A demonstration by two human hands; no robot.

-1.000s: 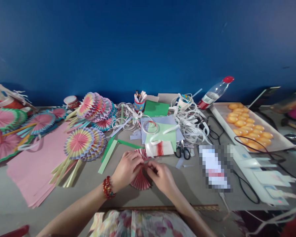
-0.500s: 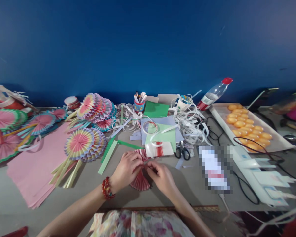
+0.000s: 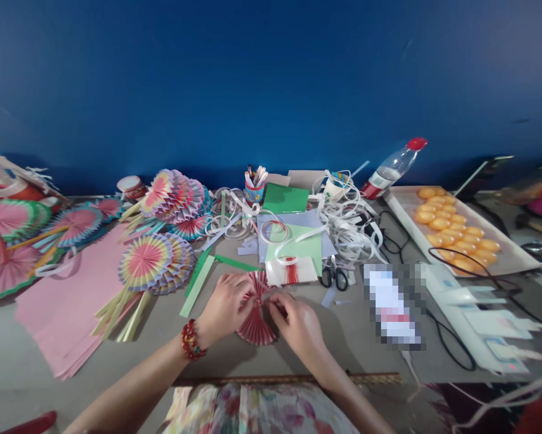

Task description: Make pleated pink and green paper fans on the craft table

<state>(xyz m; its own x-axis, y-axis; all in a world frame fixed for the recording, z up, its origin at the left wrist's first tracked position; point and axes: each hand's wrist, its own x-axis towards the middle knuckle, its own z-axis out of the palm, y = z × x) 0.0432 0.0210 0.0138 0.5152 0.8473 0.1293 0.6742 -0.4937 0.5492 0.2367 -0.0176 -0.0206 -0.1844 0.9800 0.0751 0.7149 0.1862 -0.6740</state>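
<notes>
A pleated pink paper fan (image 3: 258,327) lies on the table in front of me, gathered narrow at its middle and spread at both ends. My left hand (image 3: 228,304) curls over its left side, thumb and fingers pinched close to the narrow middle. On the other side, my right hand (image 3: 295,322) pinches with thumb and forefinger just right of the middle. Whatever is between the fingertips is too fine to make out. Just beyond the fan is a white card wound with red thread (image 3: 291,271). Black-handled scissors (image 3: 334,276) lie right of the card.
Finished paper rosettes (image 3: 146,262) and pink paper sheets (image 3: 72,307) lie at left. Green paper (image 3: 285,199), tangled white strips (image 3: 349,220) and a pen cup (image 3: 254,193) are at the back. Rightward are a phone (image 3: 392,307), power strip (image 3: 474,325), tilted bottle (image 3: 395,169) and tray (image 3: 510,256).
My hands have drawn slightly apart, the left one moving leftward. The fan's narrow middle now shows between them.
</notes>
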